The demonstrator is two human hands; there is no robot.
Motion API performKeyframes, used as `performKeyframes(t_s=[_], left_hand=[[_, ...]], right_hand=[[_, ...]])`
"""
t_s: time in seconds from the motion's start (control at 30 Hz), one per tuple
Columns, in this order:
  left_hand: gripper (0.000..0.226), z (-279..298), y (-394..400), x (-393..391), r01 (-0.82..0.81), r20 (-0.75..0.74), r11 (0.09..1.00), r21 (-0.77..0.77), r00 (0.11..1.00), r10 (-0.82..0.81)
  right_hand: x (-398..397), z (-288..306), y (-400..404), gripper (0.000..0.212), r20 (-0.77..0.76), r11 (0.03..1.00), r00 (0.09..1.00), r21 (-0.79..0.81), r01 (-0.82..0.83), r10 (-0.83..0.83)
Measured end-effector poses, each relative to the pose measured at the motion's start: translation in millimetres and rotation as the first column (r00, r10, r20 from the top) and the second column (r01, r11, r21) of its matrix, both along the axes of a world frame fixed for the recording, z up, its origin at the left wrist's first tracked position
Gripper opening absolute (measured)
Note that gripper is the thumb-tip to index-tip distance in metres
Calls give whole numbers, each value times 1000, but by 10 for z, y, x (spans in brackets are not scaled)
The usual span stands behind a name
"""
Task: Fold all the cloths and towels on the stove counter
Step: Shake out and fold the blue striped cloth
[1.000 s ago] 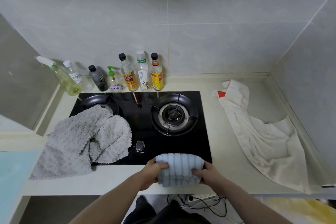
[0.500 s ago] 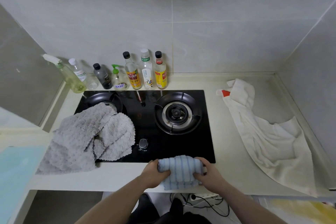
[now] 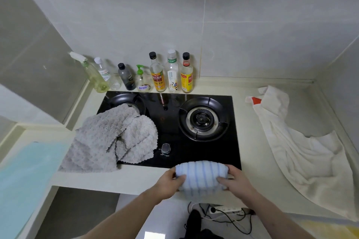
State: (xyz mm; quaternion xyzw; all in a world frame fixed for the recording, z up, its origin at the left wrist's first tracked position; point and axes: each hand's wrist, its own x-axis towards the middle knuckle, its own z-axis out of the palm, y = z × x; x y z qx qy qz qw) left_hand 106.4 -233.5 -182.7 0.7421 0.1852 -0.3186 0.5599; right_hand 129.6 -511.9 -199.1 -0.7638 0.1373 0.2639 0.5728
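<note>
Counter (image 3: 252,141) — hob (image 3: 174,153), bottles (image 3: 158,75), grey towel (image 3: 101,141), white towel (image 3: 303,153), striped cloth (image 3: 202,176).

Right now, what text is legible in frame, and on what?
"蓝月亮": label of the green-pump bottle.
"东方树叶": green neck band of the white-capped clear bottle.
Yellow-label bottle with black cap: large red characters, too blurred to read.
Yellow-label bottle with red neck band: print too blurred.
Small clear bottle and dark bottle: labels too small.
Stove knob: markings too small.
</note>
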Motion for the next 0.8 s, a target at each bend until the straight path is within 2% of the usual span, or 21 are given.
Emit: performKeyframes(t_s=[0.1, 0.2, 0.3, 0.37, 0.47, 0.53, 0.6, 0.8], left_hand=[[28, 146, 184, -164, -118, 9, 988, -103, 993, 119], [36, 220, 498, -459, -284, -11, 945, -164, 958, 287], [58, 313, 878, -836, -422, -21, 891, -165, 905, 425], [62, 412, 1195, -1162, -482, -5, 857, -183, 872, 489], [51, 589, 1670, -1719, -529, 54, 826, -195, 835, 547], [32, 753, 1973, -2136, -579, 102, 792, -192, 791, 603], [21, 887, 2297, -2583, -639, 138, 749, -175, 737, 662], [38, 1210, 3125, -3930, -790, 242, 590, -164, 548, 801]], right_hand=[[-14, 100, 222, 34, -14, 999, 999, 20, -37, 37], [-52, 213, 606, 34, 12, 987, 987, -9, -162, 162], [-129, 372, 1079, 35, 39, 959, 958, -13, -283, 283], [-228, 494, 1459, 37, 60, 934, 932, -8, -358, 358], [-482, 695, 2061, 45, 98, 872, 867, -9, -489, 488], [-712, 834, 2472, 52, 128, 827, 819, -22, -562, 560], [-1009, 1011, 2899, 51, 151, 778, 767, -33, -627, 624], [-2028, 1351, 4109, 43, 225, 649, 630, -14, -761, 744]])
